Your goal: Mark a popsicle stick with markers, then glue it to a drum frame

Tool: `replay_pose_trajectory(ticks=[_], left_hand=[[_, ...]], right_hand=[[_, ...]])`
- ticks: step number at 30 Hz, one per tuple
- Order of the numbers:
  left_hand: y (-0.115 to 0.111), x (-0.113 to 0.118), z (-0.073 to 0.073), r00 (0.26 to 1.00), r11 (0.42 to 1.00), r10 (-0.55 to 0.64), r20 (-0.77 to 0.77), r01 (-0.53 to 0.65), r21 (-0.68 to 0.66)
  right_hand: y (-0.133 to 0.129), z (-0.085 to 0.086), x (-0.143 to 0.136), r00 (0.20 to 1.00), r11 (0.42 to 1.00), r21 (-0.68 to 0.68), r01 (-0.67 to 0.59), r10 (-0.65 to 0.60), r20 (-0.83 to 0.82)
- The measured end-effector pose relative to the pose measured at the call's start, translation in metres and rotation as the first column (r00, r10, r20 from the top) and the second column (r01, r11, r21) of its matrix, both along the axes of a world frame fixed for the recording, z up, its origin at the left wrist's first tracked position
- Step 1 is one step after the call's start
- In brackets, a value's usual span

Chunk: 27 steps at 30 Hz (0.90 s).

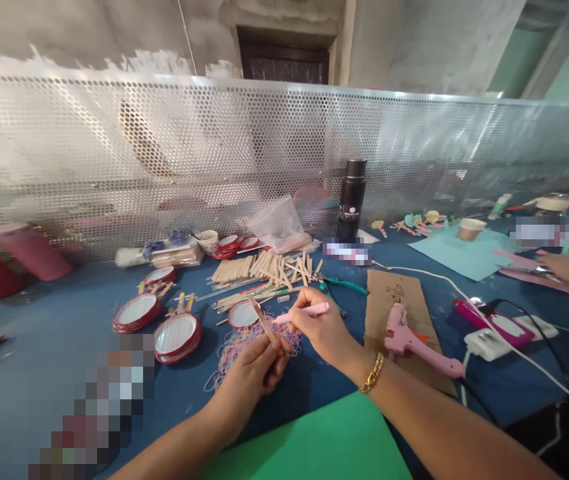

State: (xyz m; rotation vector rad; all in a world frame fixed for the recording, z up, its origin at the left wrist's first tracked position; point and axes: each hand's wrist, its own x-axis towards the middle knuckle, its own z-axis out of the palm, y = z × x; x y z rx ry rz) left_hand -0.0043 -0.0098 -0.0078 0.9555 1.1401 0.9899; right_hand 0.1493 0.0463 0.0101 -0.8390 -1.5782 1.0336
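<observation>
In my left hand a flat wooden craft stick is gripped near its lower end, tilted up to the left. My right hand pinches a pink marker, its tip end close to the stick; whether they touch I cannot tell. Below both hands lies a tangle of pink and purple elastic bands. A red-rimmed round disc sits just behind the stick. Farther back is a pile of loose craft sticks. Green-handled pliers rest behind my right hand.
Red-rimmed discs stand in stacks at left. A pink glue gun lies on cardboard at right, near a power strip and cables. Green sheet in front; black bottle behind. Another person's hand works at far right.
</observation>
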Motion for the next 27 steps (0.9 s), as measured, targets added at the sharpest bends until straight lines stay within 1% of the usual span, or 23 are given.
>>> replay_pose_trajectory(ticks=[5,8,10,13,15,18,22,27], left_hand=[[-0.0023,0.0022,0.0032,0.999,1.000,0.000,-0.037,0.000,0.010],[-0.0032,0.0024,0.0019,0.998,1.000,0.000,-0.057,0.002,0.021],[-0.0030,0.0021,-0.0002,0.998,0.999,-0.006,-0.063,0.008,0.032],[-0.0021,0.0015,-0.0025,0.998,0.999,-0.009,-0.063,0.011,0.040],[-0.0016,0.0014,-0.0025,0.998,0.999,-0.003,-0.066,0.005,0.040],[-0.0018,0.0017,-0.0011,0.998,0.999,0.004,-0.061,-0.002,0.038],[-0.0023,0.0020,-0.0005,0.998,0.999,-0.006,-0.063,0.008,0.041],[-0.0005,0.0018,-0.0016,0.998,0.999,0.000,-0.070,0.003,0.047]], right_hand=[[-0.0020,-0.0002,-0.0030,1.000,1.000,0.003,-0.030,0.030,0.007],[-0.0017,-0.0013,-0.0047,0.999,0.999,0.016,-0.040,0.040,0.002],[-0.0001,-0.0025,-0.0045,0.999,0.999,0.035,-0.030,0.029,0.016],[0.0031,-0.0038,-0.0022,0.999,0.998,0.059,0.020,-0.023,0.048],[0.0042,-0.0039,-0.0008,0.999,0.999,0.038,0.030,-0.032,0.042],[0.0027,-0.0028,-0.0012,1.000,1.000,0.001,0.005,-0.005,0.017],[0.0002,-0.0013,-0.0037,0.999,0.999,0.013,-0.036,0.036,0.009],[0.0039,-0.0030,-0.0021,0.999,1.000,0.020,0.023,-0.024,0.037]])
